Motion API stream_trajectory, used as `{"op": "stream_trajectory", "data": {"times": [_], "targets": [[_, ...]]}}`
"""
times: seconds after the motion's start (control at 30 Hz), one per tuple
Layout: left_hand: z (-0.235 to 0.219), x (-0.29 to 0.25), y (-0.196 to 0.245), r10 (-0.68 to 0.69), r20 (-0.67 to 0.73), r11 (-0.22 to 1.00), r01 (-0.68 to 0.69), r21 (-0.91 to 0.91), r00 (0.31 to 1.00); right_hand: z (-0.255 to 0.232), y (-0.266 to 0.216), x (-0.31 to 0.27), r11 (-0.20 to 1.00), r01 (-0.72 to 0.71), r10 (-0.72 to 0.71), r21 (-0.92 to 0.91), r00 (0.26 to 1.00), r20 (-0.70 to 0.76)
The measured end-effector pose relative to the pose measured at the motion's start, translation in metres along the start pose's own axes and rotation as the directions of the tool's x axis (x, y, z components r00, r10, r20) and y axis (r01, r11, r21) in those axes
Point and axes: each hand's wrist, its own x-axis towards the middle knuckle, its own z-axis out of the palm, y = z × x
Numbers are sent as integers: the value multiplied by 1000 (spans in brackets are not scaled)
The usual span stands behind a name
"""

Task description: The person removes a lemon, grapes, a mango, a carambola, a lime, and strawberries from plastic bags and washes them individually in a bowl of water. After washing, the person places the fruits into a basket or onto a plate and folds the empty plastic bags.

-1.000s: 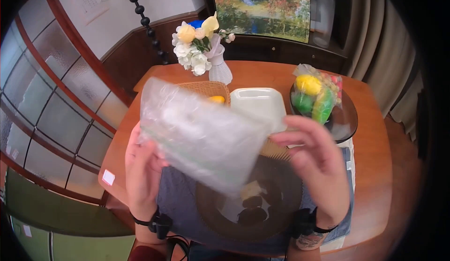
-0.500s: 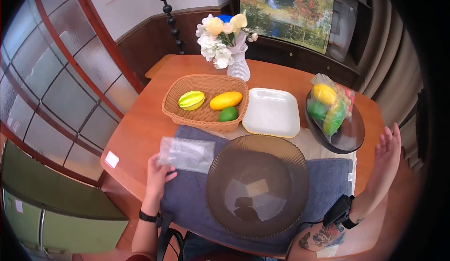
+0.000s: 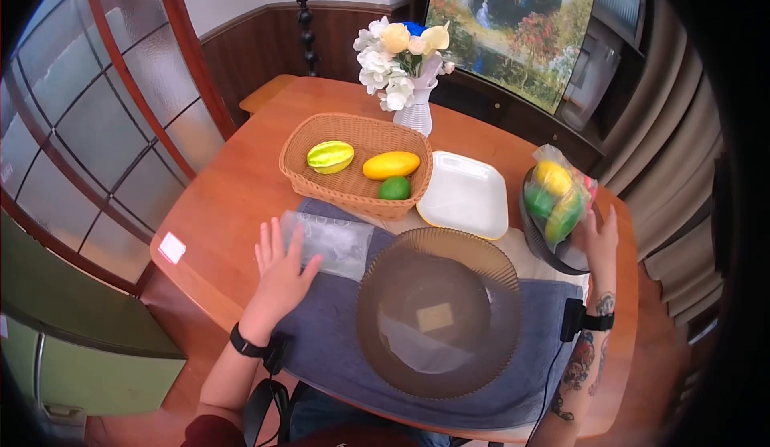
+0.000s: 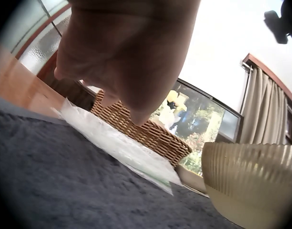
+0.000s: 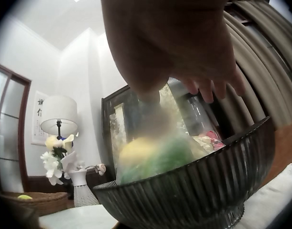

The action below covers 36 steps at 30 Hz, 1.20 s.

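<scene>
My left hand is spread over the near left edge of a clear plastic bag, which lies flat on a dark blue towel. In the left wrist view, the fingers hang above the bag and grip nothing. My right hand reaches over the right rim of a dark ribbed bowl, fingers extended and apart. Inside that bowl sits a clear bag of yellow and green fruit, close to the right thumb. A large smoky ribbed bowl stands between the hands, a pale rectangle showing at its bottom.
Behind the towel stands a wicker basket with a star fruit, a yellow mango-shaped fruit and a green round fruit. Beside it are a white tray and a white vase of flowers.
The clear plastic bag, first held up in the left hand, now lies on the towel, let go. My right hand swung out right, then in to the dark bowl.
</scene>
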Motion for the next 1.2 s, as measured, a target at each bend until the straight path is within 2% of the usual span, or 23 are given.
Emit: {"op": "stream_trajectory", "data": {"times": [0.07,0.1,0.13,0.2,0.23,0.3,0.37,0.43,0.47,0.53,0.63,0.67,0.73,0.87,1.07,1.17,1.2], "targets": [[9,11,9,19,39,1000,-18,-10,999,10,-7,5,994,-110,107,0,968,225],[12,18,13,44,80,999,-43,-7,996,16,-2,12,987,-149,114,59,912,395],[12,24,17,39,74,999,-38,-17,996,21,-6,12,989,-137,105,56,914,393],[11,36,24,17,296,1000,-12,-21,955,35,-9,10,971,-171,90,169,911,403],[14,39,26,15,291,1000,-7,-29,957,39,-17,9,951,-185,71,247,910,408],[23,45,27,26,363,998,-45,45,931,36,-31,10,938,-206,78,280,909,410],[32,50,24,45,358,998,-61,32,933,38,-34,9,923,-236,94,305,904,418],[33,53,26,66,353,997,-79,24,933,52,-25,9,967,-126,83,223,978,192],[31,55,29,54,370,998,-64,15,927,52,-24,10,967,-123,81,221,978,192],[34,55,31,43,390,999,-48,3,920,50,-30,12,961,-174,101,214,944,313],[42,51,28,51,327,998,-58,9,944,39,-43,8,932,-225,113,283,925,363],[43,48,25,68,313,997,-71,-3,947,39,-41,8,933,-225,114,281,925,361],[41,47,22,87,299,996,-86,-17,950,39,-39,5,885,-315,191,344,917,350],[36,53,19,86,384,996,-93,-1,920,33,-41,0,856,-309,160,416,921,354],[32,57,24,59,430,997,-72,13,901,35,-41,-5,858,-267,185,440,958,220],[32,56,27,33,430,997,-58,45,902,24,-50,-2,671,-395,350,628,915,201],[32,56,29,17,431,997,-49,63,902,16,-60,-4,671,-395,351,627,915,200]]}}
